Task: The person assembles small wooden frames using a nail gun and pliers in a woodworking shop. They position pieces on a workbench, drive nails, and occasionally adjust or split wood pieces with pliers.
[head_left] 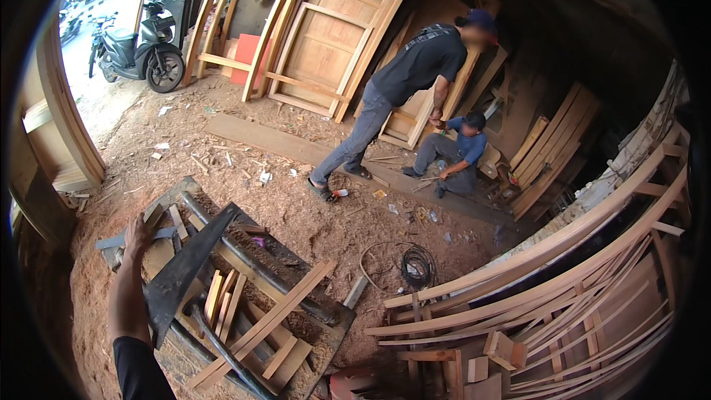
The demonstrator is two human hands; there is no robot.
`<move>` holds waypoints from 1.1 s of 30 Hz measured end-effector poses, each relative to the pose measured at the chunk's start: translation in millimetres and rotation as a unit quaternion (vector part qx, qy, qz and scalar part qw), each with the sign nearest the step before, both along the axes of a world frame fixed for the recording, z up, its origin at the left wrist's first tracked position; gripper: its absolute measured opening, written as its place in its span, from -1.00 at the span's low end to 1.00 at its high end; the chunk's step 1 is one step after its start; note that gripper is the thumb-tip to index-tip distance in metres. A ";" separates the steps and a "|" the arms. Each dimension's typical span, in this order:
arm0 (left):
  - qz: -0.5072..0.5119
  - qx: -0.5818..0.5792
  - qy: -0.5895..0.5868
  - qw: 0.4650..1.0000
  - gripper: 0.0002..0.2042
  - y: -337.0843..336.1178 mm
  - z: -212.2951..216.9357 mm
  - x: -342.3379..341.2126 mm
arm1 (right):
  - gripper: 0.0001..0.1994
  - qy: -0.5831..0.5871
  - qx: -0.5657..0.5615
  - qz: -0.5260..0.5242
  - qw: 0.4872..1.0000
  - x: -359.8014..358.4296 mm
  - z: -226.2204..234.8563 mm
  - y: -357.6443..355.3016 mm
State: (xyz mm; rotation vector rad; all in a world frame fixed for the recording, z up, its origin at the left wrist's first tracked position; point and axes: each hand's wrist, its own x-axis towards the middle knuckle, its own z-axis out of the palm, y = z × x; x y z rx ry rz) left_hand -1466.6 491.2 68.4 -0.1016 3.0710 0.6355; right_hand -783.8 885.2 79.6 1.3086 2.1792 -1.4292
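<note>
My left hand [137, 237] reaches in from the lower left, its arm in a dark sleeve. Its fingers curl down at the far left corner of a low workbench [337, 326], beside a flat grey bar [111, 241] and a short dark block. What they grip is hidden by the back of the hand. A broad, dark, tapered plate [189, 274] slants across the bench beside my forearm. Black metal tubes [266, 259], a long wooden strip [274, 318] and several short wood offcuts [226, 300] lie there too. My right hand is not visible.
Curved timber frames [533, 289] fill the right side. A coiled black cable [417, 265] lies on shavings. Farther off, one person [415, 59] bends over beside another seated low [466, 148]. Wooden door panels [333, 22] lean behind, and a scooter [148, 44] stands at the far left.
</note>
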 end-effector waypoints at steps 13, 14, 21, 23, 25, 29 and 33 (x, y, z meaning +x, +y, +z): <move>-0.015 0.240 0.128 0.962 -0.78 12.6 55.7 38.9 | -0.62 0.077 0.070 -0.062 0.993 3.2 53.9 7.4; -0.037 0.358 0.116 0.926 -0.77 21.9 86.6 62.7 | -0.62 0.097 0.080 -0.070 0.990 2.0 63.8 8.8; -0.079 0.726 -0.091 0.677 -0.55 111.4 242.5 392.6 | -0.55 0.294 -0.016 -0.113 0.949 -21.4 174.1 -16.1; -0.139 0.722 -0.124 0.667 -0.15 152.3 251.8 501.2 | -0.52 0.311 -0.046 -0.039 0.948 -31.5 196.2 -34.2; -0.201 0.658 -0.122 0.715 -0.27 173.9 248.8 564.9 | -0.48 0.342 -0.031 0.048 0.938 -26.8 210.4 -50.0; 0.019 0.798 -0.153 0.582 -0.44 191.2 229.0 656.2 | -0.42 0.380 0.001 0.150 0.913 10.5 216.8 -57.4; -0.016 0.714 -0.149 0.684 -0.45 174.5 208.8 666.4 | -0.28 0.334 -0.090 0.135 0.928 39.4 224.1 -12.1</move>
